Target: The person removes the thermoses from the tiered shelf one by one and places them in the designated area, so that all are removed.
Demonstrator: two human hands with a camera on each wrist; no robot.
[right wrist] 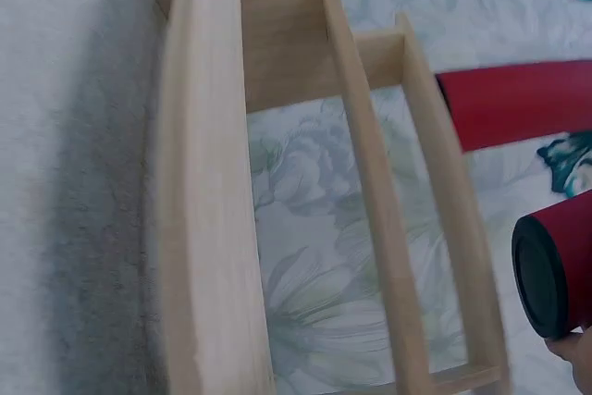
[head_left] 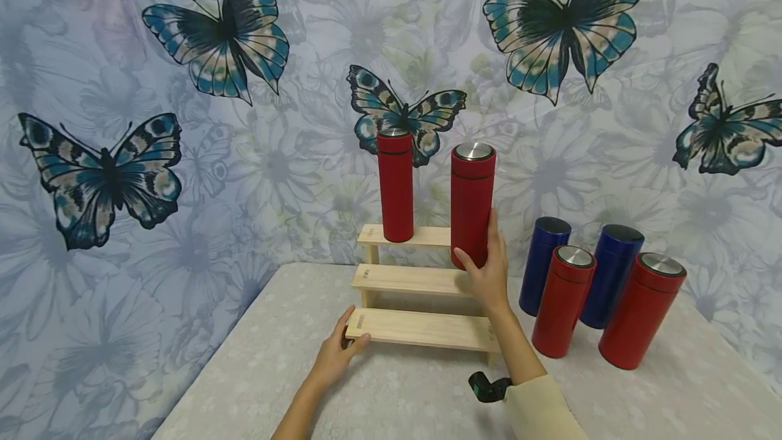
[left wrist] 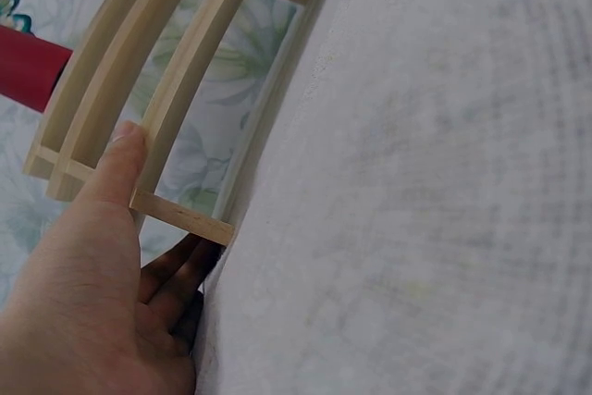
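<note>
A three-step wooden rack point(head_left: 421, 328) stands on the table. My left hand point(head_left: 332, 355) grips the left end of its lowest step, thumb on the board and the other fingers by the side support point(left wrist: 180, 216). On the top step, toward the left, a red thermos point(head_left: 397, 189) stands upright. My right hand point(head_left: 491, 280) holds a second red thermos point(head_left: 472, 206) upright at the rack's right side, fingers and thumb around its lower part. In the right wrist view the dark base point(right wrist: 541, 277) of this held thermos shows, lifted off the boards.
To the right of the rack, two red thermoses point(head_left: 563, 301) point(head_left: 641, 311) stand in front of two blue thermoses point(head_left: 544, 267) point(head_left: 611, 277). A pale cloth covers the table point(head_left: 244, 372). Behind is a wall hanging with butterflies point(head_left: 229, 36). A black wrist device point(head_left: 489, 387) sits at my right wrist.
</note>
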